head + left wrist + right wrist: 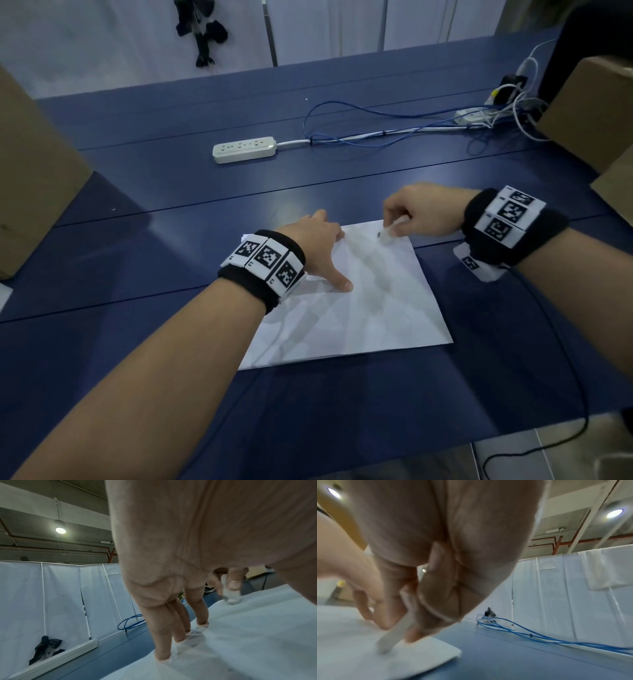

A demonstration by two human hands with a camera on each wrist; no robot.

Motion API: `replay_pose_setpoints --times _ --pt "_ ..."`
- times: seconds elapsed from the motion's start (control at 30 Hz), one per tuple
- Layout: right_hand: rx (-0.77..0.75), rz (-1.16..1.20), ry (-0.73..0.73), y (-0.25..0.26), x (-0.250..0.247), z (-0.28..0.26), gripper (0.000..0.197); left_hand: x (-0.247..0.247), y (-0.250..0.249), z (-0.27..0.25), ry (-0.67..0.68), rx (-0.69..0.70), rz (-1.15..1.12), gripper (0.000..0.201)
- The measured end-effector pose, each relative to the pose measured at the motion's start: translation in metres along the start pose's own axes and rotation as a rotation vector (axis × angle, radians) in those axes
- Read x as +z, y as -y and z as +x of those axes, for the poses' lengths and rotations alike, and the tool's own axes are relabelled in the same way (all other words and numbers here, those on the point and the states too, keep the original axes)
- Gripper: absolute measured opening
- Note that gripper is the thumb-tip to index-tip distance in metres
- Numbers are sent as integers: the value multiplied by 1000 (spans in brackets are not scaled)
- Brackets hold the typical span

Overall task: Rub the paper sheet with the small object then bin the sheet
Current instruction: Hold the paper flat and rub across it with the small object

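A white paper sheet (359, 308) lies creased on the blue table (171, 212), near its front edge. My left hand (320, 240) presses flat on the sheet's far left part, fingertips (202, 623) straight and down on the paper (248, 635). My right hand (414, 216) pinches a small white object (388, 234) at the sheet's far right corner. The object's (395, 632) lower end touches the paper (359, 649). In the left wrist view the small object (231, 595) shows blurred beyond my palm.
A white power strip (244, 149) and blue cables (376, 133) lie at the back of the table. Cardboard boxes stand at the left (30, 171) and right (592, 113). A black cord (561, 394) trails from my right wrist over the table's front edge.
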State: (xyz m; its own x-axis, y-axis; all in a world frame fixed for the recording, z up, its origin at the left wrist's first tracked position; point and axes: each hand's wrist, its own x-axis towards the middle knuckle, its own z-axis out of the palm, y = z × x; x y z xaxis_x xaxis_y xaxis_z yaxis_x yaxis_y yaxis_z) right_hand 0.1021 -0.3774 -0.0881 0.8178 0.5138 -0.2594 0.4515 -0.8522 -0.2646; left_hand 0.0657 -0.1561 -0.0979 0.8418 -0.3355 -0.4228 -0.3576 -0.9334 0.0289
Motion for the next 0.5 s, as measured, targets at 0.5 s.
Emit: replay_pose_setpoints --times 0.5 --pt "-88 82 244 13 10 -16 6 0 0 0 -4 -2 -2 98"
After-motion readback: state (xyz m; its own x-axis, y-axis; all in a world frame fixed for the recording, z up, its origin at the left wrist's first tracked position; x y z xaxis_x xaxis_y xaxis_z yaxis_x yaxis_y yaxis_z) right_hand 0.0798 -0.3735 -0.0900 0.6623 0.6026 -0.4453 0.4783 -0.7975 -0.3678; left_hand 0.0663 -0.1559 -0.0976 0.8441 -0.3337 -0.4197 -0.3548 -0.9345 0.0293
